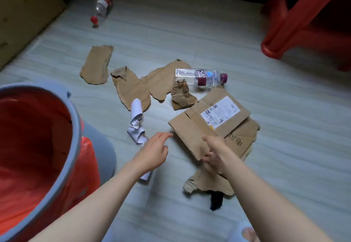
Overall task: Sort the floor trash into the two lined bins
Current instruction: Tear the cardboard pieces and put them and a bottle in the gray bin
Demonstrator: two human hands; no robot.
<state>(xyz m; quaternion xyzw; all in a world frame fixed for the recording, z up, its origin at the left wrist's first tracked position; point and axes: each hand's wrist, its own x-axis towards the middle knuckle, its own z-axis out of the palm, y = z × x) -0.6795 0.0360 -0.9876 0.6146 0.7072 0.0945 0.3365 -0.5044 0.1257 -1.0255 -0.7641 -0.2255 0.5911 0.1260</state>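
Gripping the near edge of the flattened cardboard box [212, 125], her right hand [213, 154] starts the lift while the left hand [152, 151] hovers slack beside it. Nearly everything remains on the floor [284, 108]: torn cardboard scraps [131, 87], crumpled paper [135, 125], two bottles [201, 77]; the red-lined bin [76, 120] looks empty.

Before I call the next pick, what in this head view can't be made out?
- Second lined bin: out of frame; only the grey bin with the red liner shows, cut by the left edge.
- Right hand fingertips: blurred over the flattened cardboard box with the shipping label; grip unclear.
- Dark object: mostly under a torn cardboard piece.
- Crumpled white paper: lower end behind the left hand.
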